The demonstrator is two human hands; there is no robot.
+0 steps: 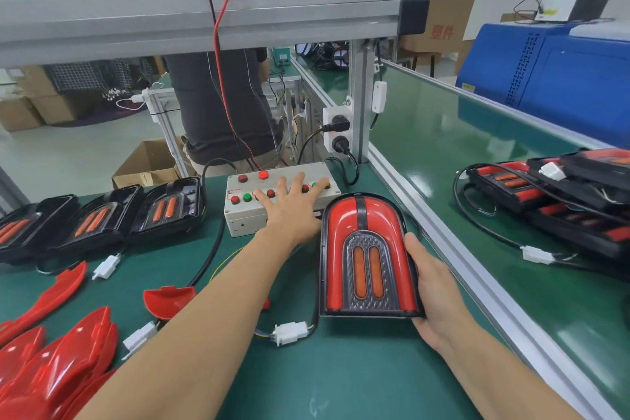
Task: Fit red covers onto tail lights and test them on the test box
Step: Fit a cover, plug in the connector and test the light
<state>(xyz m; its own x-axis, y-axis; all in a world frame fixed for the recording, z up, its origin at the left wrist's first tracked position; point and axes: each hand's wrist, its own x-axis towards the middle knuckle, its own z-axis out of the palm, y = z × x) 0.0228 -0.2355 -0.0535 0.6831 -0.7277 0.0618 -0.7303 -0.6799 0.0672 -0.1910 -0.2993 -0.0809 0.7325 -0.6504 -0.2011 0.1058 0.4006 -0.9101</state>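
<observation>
Head view: left hand [289, 204] lies flat with fingers spread over the test box [245, 215] buttons at 12 o'clock, while right hand [433, 286] grips the right edge of the covered tail light [370, 252], which sits on the green mat [358, 378] at 3 o'clock of centre, its white connector [289, 333] plugged at 6 o'clock. Best practice, I'd say: press one button at a time and keep the lamp face tilted up, watching the twin orange strips. Cover is glossy red moulded plastic, arch-shaped with a black centre rib and textured grey inset; box is matte grey with domed red and green buttons.
</observation>
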